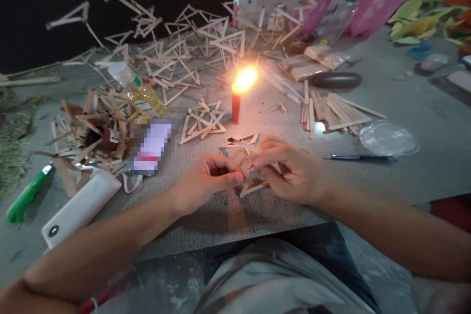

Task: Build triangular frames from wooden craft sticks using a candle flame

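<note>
Between candle [236, 108] and near table edge [257, 229], right hand [294, 170] holds a stick [245, 145].

The scene is dim, its strongest light coming from 1 flame [246, 78] on the candle [236, 108] just beyond the left hand [209, 179] and right hand [290, 169]. The flame is overexposed to yellow-white with a soft halo. A warm reddish sheen falls on the table [423, 167] between the hands and on its near side, amid darker shadow. Beyond and to the right of the right hand, 1 small white glare spot marks the tabletop. Far beyond the left hand, the backdrop [37, 0] sinks to near black. Fine detail is soft, and the yellow scraps [415, 19] far beyond the right hand look smeared. Coarse pixelation covers the phone [152, 149] beyond the left hand.
</note>
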Demonstrator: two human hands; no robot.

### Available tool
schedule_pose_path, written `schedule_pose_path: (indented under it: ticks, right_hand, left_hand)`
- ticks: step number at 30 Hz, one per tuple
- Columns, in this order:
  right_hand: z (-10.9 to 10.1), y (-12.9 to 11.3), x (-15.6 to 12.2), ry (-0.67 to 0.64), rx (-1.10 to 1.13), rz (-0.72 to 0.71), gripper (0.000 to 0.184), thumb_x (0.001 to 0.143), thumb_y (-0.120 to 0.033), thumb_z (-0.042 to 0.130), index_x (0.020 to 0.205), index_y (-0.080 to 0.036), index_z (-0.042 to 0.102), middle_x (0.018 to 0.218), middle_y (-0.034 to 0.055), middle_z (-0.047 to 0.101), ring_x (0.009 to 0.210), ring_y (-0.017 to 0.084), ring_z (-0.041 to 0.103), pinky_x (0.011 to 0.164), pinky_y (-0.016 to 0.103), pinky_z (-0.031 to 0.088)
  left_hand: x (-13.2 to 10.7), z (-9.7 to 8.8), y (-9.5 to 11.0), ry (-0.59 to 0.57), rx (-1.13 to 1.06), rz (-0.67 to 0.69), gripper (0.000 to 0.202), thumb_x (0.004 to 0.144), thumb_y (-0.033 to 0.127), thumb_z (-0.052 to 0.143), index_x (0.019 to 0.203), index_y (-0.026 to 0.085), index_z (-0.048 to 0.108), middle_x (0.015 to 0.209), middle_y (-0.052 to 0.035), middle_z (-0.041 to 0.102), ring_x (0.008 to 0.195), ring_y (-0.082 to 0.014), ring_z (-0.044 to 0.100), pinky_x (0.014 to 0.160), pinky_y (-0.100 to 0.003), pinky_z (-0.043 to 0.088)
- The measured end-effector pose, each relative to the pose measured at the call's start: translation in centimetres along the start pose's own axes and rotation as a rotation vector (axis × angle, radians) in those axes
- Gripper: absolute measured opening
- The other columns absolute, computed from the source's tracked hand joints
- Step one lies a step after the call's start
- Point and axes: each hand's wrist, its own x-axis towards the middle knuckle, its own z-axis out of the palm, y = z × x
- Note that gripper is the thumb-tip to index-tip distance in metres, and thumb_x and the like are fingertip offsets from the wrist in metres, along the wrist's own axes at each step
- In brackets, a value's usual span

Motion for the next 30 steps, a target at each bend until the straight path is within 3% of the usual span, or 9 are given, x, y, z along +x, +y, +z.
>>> schedule_pose_path:
  ticks: [12, 17, 20, 25, 30]
  right_hand:
    - [0.3, 0.2, -0.2, 0.001, 0.012, -0.009, 0.019, 0.092, -0.007, 0.067, 0.103, -0.022, 0.063, 0.081, 0.0003, 0.072, 0.074, 0.015, 0.064, 0.076, 0.035, 0.056]
    - [0.0, 0.1, -0.2, 0.137, -0.028, -0.005, 0.031, 0.090, -0.009, 0.071, 0.115, -0.026, 0.065, 0.093, 0.0023, 0.077, 0.081, 0.018, 0.069, 0.076, 0.037, 0.058]
    - [-0.8, 0.0, -0.2, 0.258, -0.064, 0.038, 0.037, 0.089, -0.009, 0.068, 0.123, -0.024, 0.065, 0.103, 0.0059, 0.077, 0.085, 0.020, 0.070, 0.079, 0.040, 0.057]
    - [-3.3, -0.5, 0.2, 0.461, -0.121, 0.074, 0.033, 0.092, -0.011, 0.065, 0.122, -0.024, 0.068, 0.106, 0.0062, 0.078, 0.089, 0.021, 0.073, 0.081, 0.042, 0.058]
    - [-5.8, -0.1, 1.6, 0.353, -0.103, 0.034, 0.032, 0.097, -0.017, 0.064, 0.128, -0.027, 0.066, 0.101, 0.0022, 0.079, 0.089, 0.019, 0.075, 0.081, 0.039, 0.061]
  left_hand:
    - [0.9, 0.1, 0.7, -0.001, 0.035, -0.036, 0.034, 0.072, 0.041, 0.091, 0.071, 0.015, 0.070, 0.057, 0.0038, 0.058, 0.051, -0.0068, 0.046, 0.051, -0.020, 0.034]
    - [0.9, 1.1, 0.7, 0.045, -0.068, 0.036, 0.029, 0.074, 0.039, 0.091, 0.071, 0.015, 0.073, 0.063, 0.0020, 0.060, 0.058, -0.0082, 0.048, 0.057, -0.022, 0.037]
    - [0.6, 2.3, 1.0, 0.128, -0.105, 0.125, 0.019, 0.077, 0.033, 0.088, 0.075, 0.018, 0.077, 0.073, 0.0006, 0.064, 0.068, -0.0096, 0.053, 0.067, -0.022, 0.042]
    - [0.5, 4.4, 1.8, 0.391, -0.073, 0.299, 0.010, 0.078, 0.026, 0.086, 0.073, 0.022, 0.078, 0.079, 0.0007, 0.065, 0.077, -0.0108, 0.055, 0.073, -0.021, 0.043]
    - [2.0, 5.5, 1.5, 0.555, -0.058, 0.360, 0.010, 0.079, 0.025, 0.083, 0.072, 0.023, 0.077, 0.079, 0.0016, 0.063, 0.082, -0.0121, 0.054, 0.080, -0.023, 0.042]
